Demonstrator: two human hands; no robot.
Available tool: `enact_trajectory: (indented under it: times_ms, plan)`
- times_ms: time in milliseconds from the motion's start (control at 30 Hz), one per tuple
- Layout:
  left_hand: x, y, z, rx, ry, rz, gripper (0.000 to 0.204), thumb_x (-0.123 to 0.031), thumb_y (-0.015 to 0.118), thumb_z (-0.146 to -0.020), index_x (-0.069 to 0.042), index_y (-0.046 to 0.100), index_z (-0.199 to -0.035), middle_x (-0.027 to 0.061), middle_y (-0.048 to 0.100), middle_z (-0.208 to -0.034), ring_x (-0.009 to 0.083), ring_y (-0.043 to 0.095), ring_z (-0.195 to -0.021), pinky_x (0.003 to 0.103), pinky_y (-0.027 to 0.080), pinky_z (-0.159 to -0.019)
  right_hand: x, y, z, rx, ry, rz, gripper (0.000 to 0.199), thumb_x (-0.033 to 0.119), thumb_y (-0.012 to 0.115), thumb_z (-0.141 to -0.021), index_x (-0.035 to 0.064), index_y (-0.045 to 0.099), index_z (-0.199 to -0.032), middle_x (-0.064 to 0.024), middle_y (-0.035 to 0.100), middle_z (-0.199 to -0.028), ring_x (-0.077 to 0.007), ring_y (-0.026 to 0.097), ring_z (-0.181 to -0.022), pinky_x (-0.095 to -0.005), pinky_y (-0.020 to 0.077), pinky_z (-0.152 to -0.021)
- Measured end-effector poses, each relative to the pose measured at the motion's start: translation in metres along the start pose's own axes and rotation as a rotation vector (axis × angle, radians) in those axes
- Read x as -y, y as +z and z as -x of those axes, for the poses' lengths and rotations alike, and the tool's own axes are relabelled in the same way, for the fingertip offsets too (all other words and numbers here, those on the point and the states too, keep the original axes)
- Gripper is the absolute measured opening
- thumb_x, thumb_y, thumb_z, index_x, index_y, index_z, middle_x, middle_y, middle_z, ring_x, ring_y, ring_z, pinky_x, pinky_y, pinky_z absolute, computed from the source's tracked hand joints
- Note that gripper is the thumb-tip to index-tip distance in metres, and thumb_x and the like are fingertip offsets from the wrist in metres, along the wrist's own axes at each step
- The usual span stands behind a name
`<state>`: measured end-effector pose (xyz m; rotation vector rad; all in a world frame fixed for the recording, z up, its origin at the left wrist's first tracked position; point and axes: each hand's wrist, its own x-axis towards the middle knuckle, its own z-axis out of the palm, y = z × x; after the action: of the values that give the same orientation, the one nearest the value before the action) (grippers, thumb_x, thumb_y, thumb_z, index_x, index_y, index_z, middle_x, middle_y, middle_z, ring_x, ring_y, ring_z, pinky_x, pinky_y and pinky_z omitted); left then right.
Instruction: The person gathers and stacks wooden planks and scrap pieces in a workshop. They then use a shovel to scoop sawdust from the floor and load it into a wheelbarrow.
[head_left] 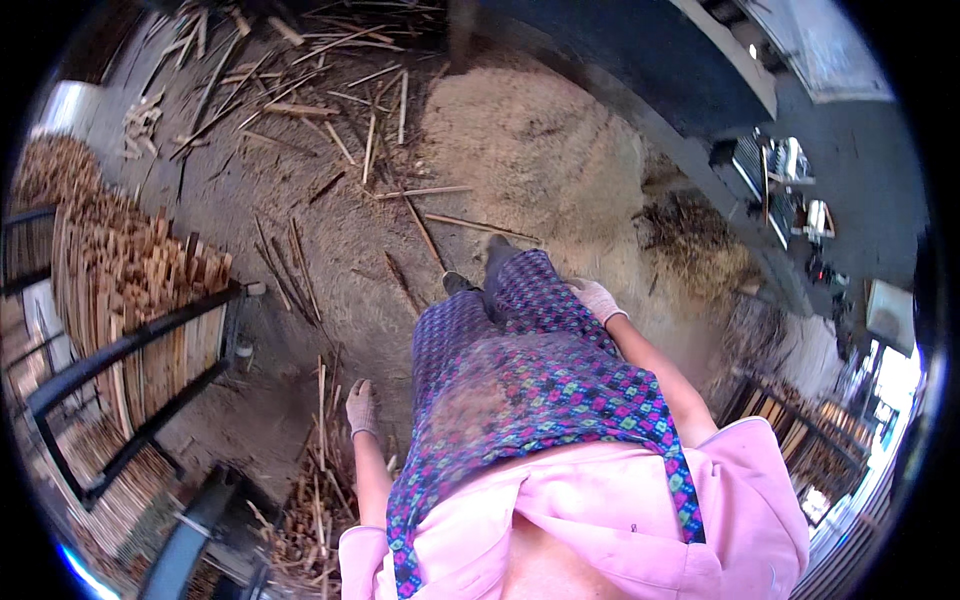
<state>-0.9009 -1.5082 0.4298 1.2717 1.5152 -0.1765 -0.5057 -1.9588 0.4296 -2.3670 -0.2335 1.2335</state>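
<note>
Both of my hands hang at my sides in pale knitted gloves, with nothing seen in either. My left hand (362, 406) is away from my body, its fingers loosely bent but not in a fist, above scraps of wood on the floor. Beside my thigh is my right hand (596, 300), fingers loosely extended along the patterned trousers (535, 290); its palm side is hidden. A dark blue patterned apron (530, 380) covers my front, with a brownish dusty patch on it.
Thin wood strips (370, 140) lie scattered ahead, beside a sawdust heap (530, 150). At left, a dark metal rack (130, 355) holds upright stacked sticks (160, 270). More scraps (320, 500) lie near my left side. A large dark machine (640, 60) stands at far right.
</note>
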Motion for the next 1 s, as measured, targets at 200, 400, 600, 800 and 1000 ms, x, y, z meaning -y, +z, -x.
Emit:
enact_trajectory:
  times_ms: [200, 400, 600, 800, 1000]
  plan:
    - [0.013, -0.013, 0.024, -0.093, -0.081, 0.237, 0.043, -0.024, 0.066, -0.097, -0.005, 0.061, -0.135, 0.0022, 0.068, -0.093, 0.0135, 0.063, -0.074, 0.029, 0.051, -0.064, 0.142, -0.030, -0.017, 0.164, -0.063, 0.221, 0.047, 0.043, 0.044, -0.101, 0.0126, 0.069, -0.127, -0.0217, 0.067, -0.127, -0.0435, 0.062, -0.117, -0.0487, 0.0484, -0.099]
    - [0.088, -0.011, 0.022, 0.051, 0.378, -0.482, 0.047, -0.037, 0.058, -0.097, -0.001, 0.068, -0.125, 0.0176, 0.074, -0.106, 0.0347, 0.069, -0.102, 0.043, 0.052, -0.091, 0.192, -0.034, -0.081, 0.158, -0.217, 0.368, 0.047, 0.039, 0.043, -0.101, 0.0046, 0.070, -0.115, -0.0281, 0.069, -0.113, -0.0452, 0.063, -0.114, -0.0510, 0.0489, -0.097]
    - [0.058, 0.015, 0.023, 0.047, -0.079, -0.118, 0.054, -0.046, 0.055, -0.095, -0.007, 0.069, -0.130, 0.0188, 0.069, -0.129, 0.0335, 0.063, -0.125, 0.040, 0.047, -0.105, 0.241, -0.053, -0.145, 0.207, -0.149, 0.360, 0.051, 0.043, 0.052, -0.094, 0.0031, 0.071, -0.120, -0.0271, 0.067, -0.122, -0.0437, 0.062, -0.118, -0.0478, 0.0478, -0.102]
    - [-0.145, -0.002, -0.010, 0.087, -0.042, -0.246, 0.055, -0.039, 0.059, -0.095, 0.001, 0.065, -0.133, 0.0196, 0.069, -0.129, 0.0307, 0.064, -0.122, 0.038, 0.048, -0.102, 0.270, -0.102, -0.151, 0.173, -0.006, 0.363, 0.051, 0.043, 0.051, -0.093, 0.0029, 0.070, -0.119, -0.0293, 0.066, -0.122, -0.0462, 0.062, -0.117, -0.0494, 0.0473, -0.102]
    - [-0.257, -0.051, -0.039, 0.030, -0.108, -0.084, 0.053, -0.030, 0.062, -0.096, 0.002, 0.060, -0.138, 0.0133, 0.068, -0.130, 0.0221, 0.064, -0.116, 0.033, 0.049, -0.098, 0.310, -0.111, -0.176, 0.103, 0.053, 0.352, 0.051, 0.042, 0.049, -0.094, 0.0024, 0.070, -0.118, -0.0279, 0.066, -0.123, -0.0451, 0.061, -0.118, -0.0494, 0.0480, -0.101]
